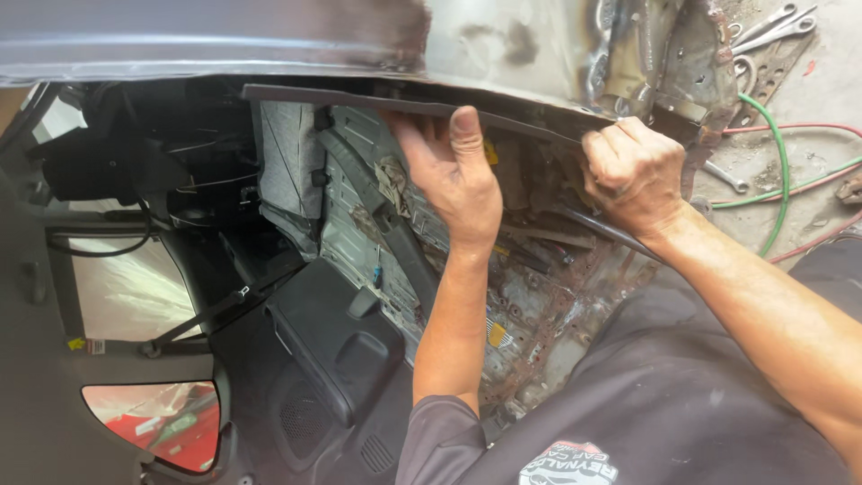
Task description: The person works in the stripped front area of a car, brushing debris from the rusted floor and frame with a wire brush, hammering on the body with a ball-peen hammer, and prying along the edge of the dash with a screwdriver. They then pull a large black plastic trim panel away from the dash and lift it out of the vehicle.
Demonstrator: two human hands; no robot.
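The left hand (453, 175) reaches up with its fingers bent over the dark trim strip (395, 103), the thumb pressed flat against the strip's lower face, so the hand clasps it from beneath. The strip runs as a long narrow band along the lower edge of the bare grey body panel (269, 36); from the left hand it stretches well off to the person's left and also slants down to the right hand.

The right hand (633, 171) is curled into a tight fist over the strip's far end, knuckles up; the strip vanishes under its fingers, and how they sit behind it cannot be told. Just past that hand, further right, stands a rusted, welded metal post (709, 72).

Below both hands lies the stripped car floor (539, 305), rusty and patched. Under the left forearm and to its left sits a black plastic interior panel (346, 346). Beyond the right hand, on the concrete floor, green and red hoses (779, 171) curl, with wrenches (772, 27) lying above them and one more close to the right wrist.
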